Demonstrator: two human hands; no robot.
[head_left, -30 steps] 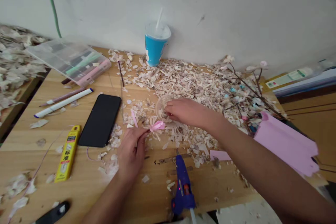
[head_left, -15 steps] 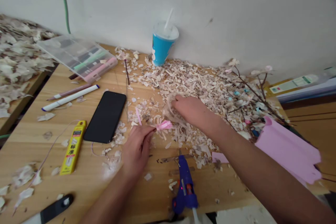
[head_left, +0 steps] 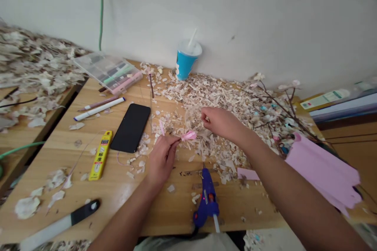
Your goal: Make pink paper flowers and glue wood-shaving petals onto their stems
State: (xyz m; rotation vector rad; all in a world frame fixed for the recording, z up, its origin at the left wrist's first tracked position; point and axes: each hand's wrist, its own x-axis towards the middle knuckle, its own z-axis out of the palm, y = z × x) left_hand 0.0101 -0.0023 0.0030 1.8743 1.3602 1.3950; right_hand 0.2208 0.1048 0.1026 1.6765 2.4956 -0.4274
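Note:
My left hand (head_left: 162,156) is closed in a pinch on a thin dark stem with a pink paper flower (head_left: 189,135) at its tip. The flower points right, over the scattered scraps. My right hand (head_left: 218,120) has its fingers curled together above the right side of a clear round container (head_left: 194,118) among the scraps. Whatever its fingertips hold, if anything, is too small to make out. Below the flower lies a blue glue gun (head_left: 208,196), its nozzle pointing away from me and a red light glowing on it.
Pale petal-like scraps (head_left: 176,94) cover much of the back. A blue cup with a straw (head_left: 186,64) stands by the wall. Leftward are a phone (head_left: 131,127), a yellow blade case (head_left: 100,155), markers (head_left: 100,108) and a pen box (head_left: 110,72). Twigs (head_left: 279,100) and pink sheets (head_left: 321,172) lie right.
The view has shifted, with more of the left side now showing. My right hand has moved slightly right, away from the clear container. My left hand still holds the flower stem.

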